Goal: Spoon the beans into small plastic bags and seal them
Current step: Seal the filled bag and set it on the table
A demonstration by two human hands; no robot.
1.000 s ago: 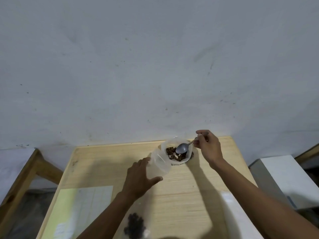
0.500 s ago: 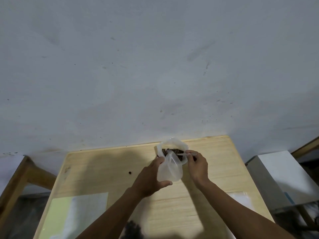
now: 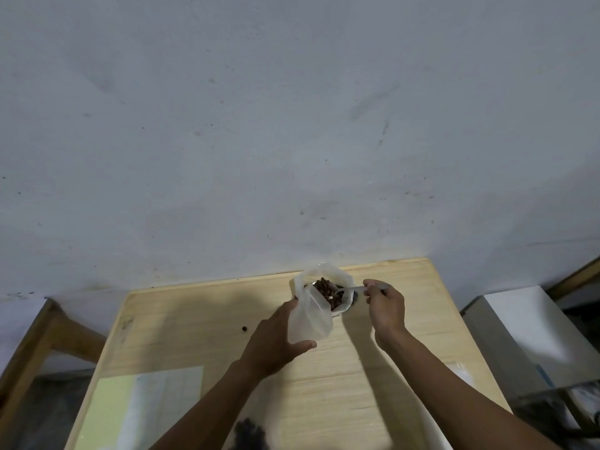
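Two hands are at work at the far edge of the pale wooden table (image 3: pixel 373 368). The right hand (image 3: pixel 386 306) pinches the handle of a small silver metal spoon (image 3: pixel 344 290), fingers curled tight round the end of it, and the bowl is heaped with brown beans (image 3: pixel 323 285). The left hand (image 3: pixel 276 342) grips a small clear plastic bag (image 3: pixel 310 319), thumb under its lower corner and fingers wrapped behind, holding it up off the table.

Here's the relation that matters: the spoon's long axis runs almost level, from the right hand at three o'clock toward nine o'clock, and the loaded bowl sits over the source, a larger clear plastic bag of beans (image 3: pixel 341 284) standing at twelve o'clock on the table. The small bag's mouth lies just at eight o'clock from the spoon bowl, very near it, its top edge overlapping the bigger bag from this angle. I cannot tell whether that mouth is properly spread.

The judgement: this scoop is loaded and not yet delivered. The spoon is the nearer party; a short carry toward nine o'clock and a tilt should tip the beans in, provided the left hand keeps the mouth up. The heap is generous, so a spill is the risk; one stray dark bean (image 3: pixel 244 328) already lies on the table at nine o'clock from the left hand.

Near the bottom edge, at six o'clock, a dark blurred mass of beans (image 3: pixel 248 433) shows, perhaps a filled bag. A pale yellow-green sheet (image 3: pixel 110 410) lies at seven o'clock.
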